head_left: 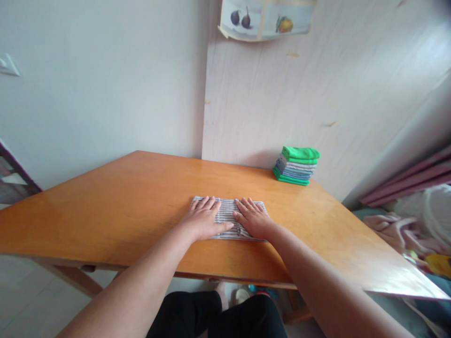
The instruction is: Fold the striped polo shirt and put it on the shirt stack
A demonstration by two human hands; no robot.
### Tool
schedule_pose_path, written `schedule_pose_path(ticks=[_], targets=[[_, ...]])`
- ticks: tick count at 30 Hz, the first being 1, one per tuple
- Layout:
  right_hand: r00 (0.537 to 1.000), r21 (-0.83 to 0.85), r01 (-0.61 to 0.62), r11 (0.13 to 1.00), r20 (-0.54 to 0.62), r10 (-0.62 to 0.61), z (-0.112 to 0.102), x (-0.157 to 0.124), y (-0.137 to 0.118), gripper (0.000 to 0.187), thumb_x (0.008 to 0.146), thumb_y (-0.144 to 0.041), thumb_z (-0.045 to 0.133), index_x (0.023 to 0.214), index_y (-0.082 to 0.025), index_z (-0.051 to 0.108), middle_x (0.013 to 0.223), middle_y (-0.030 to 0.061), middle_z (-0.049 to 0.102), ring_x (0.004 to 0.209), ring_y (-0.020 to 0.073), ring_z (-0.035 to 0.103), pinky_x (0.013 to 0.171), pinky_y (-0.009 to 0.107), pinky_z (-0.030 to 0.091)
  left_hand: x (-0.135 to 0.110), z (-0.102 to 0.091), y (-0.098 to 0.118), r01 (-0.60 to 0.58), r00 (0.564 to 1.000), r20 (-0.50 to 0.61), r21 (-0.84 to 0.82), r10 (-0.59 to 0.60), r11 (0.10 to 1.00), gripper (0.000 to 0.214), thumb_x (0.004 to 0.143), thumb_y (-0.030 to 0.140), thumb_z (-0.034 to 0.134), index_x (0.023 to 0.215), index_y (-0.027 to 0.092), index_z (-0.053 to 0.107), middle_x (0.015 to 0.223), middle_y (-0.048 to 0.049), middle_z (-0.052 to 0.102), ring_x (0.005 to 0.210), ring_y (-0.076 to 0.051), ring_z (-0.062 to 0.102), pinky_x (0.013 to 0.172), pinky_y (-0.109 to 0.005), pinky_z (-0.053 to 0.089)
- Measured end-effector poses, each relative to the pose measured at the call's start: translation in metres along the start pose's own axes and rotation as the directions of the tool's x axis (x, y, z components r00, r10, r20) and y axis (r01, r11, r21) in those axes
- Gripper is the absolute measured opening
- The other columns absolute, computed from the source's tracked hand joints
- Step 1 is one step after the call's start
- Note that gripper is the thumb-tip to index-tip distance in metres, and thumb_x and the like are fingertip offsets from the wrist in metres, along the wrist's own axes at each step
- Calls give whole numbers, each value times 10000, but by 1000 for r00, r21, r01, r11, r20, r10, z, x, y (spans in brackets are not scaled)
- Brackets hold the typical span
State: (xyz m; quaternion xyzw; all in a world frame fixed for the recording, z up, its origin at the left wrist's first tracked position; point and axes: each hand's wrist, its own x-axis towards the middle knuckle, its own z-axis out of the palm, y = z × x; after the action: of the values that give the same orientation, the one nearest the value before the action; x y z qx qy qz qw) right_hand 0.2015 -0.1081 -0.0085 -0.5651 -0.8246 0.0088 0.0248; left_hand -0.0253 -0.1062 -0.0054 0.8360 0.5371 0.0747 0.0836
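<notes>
In the head view, the folded rectangular cloth of grey-and-white striped fabric (226,213) lies flat near the front edge of the glossy orange-brown wooden surface (141,202), about midway along it. Both ends of the cloth are partly hidden beneath the hands; a dark, ruffled detail beside the right thumb is too small to make out. The paper sheet with painted fruit (269,21) is cut off by the top edge of the picture, and the white plastic wall plate (9,65) by the left. At the far right, the heap of pale and pink fabrics (401,230) is blurred and runs out of frame. Under the front edge, the objects on the floor are partly covered by the legs in black trousers (225,314).

Both forearms reach forward from the lower corners and angle inward. The left hand (207,218) lies palm down, fingers straight and slightly spread, thumb pointing inward across the cloth. The right hand (252,218) mirrors it, palm down with fingers extended. Both press flat on the cloth and grip nothing. Well apart, toward the back right, stands the neat stack of folded green, grey and blue cloths (296,166).
</notes>
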Motion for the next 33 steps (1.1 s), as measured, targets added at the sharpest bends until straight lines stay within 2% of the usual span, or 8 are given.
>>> schedule_pose_path(ticks=[6, 9, 12, 15, 19, 23, 26, 33], targets=[[999, 295, -46, 954, 36, 37, -17, 5, 10, 666, 1010, -576, 222, 1536, -182, 326, 1597, 113, 283, 1491, 287, 152, 1191, 482, 177, 0, -5, 2, 4, 1000, 17, 2, -4, 1000, 1035, 777, 885, 238, 1553, 201, 259, 1627, -112, 147, 1505, -321, 87, 1182, -518, 54], [985, 496, -103, 862, -67, 156, -34, 1, 27, 639, 1016, -569, 216, 1459, -182, 467, 1530, 91, 423, 1466, 225, 262, 1185, 382, 225, 0, -10, 3, 7, 999, 44, -3, -7, 1000, 1022, 793, 871, 224, 1559, 194, 241, 1626, -111, 150, 1506, -315, 82, 1183, -503, 76], [955, 579, -142, 803, -134, 265, -44, -12, 44, 596, 1019, -548, 261, 1358, -168, 571, 1432, 95, 546, 1399, 222, 399, 1158, 360, 277, -1, -18, 2, 2, 999, 45, -22, -1, 1000, 1000, 824, 843, 189, 1562, 168, 222, 1623, -117, 165, 1505, -298, 109, 1185, -481, 114], [957, 550, -149, 821, -129, 261, -39, -28, 56, 523, 1027, -486, 279, 1289, -188, 620, 1360, 76, 610, 1363, 226, 449, 1143, 364, 301, -3, -27, 5, -6, 1000, -24, 1, 6, 1000, 913, 875, 788, 157, 1545, 179, 280, 1614, -104, 222, 1501, -295, 138, 1183, -510, 120], [975, 436, -130, 890, -106, 194, -21, -46, 61, 508, 1025, -436, 284, 1410, -203, 520, 1485, 90, 487, 1448, 248, 305, 1180, 439, 232, -12, -33, 32, -95, 978, -180, 76, 108, 993, 759, 959, 667, 143, 1490, 188, 396, 1580, -101, 327, 1490, -277, 194, 1192, -519, 95], [989, 290, -130, 948, -24, 143, -9, -59, 58, 599, 1008, -508, 270, 1534, -225, 326, 1598, 109, 279, 1493, 317, 137, 1145, 621, 190, -31, -15, 77, -286, 936, -186, 91, 299, 954, 699, 987, 609, 128, 1484, 201, 404, 1592, -80, 306, 1487, -242, 211, 1211, -474, 96], [994, 168, -109, 980, 16, 108, -2, -65, 53, 639, 1003, -545, 225, 1554, -226, 271, 1620, 92, 213, 1497, 335, 77, 1134, 666, 130, -45, 6, 98, -317, 929, -164, 105, 331, 942, 707, 978, 627, 162, 1491, 198, 390, 1578, -90, 338, 1484, -236, 219, 1219, -480, 70], [992, 56, -122, 991, 29, 121, 7, -70, 47, 638, 1002, -559, 190, 1567, -264, 220, 1638, 72, 144, 1495, 354, 59, 1111, 710, 78, -57, 25, 98, -270, 936, -201, 115, 289, 956, 717, 975, 634, 188, 1512, 188, 348, 1585, -102, 318, 1490, -232, 201, 1220, -470, 96]])
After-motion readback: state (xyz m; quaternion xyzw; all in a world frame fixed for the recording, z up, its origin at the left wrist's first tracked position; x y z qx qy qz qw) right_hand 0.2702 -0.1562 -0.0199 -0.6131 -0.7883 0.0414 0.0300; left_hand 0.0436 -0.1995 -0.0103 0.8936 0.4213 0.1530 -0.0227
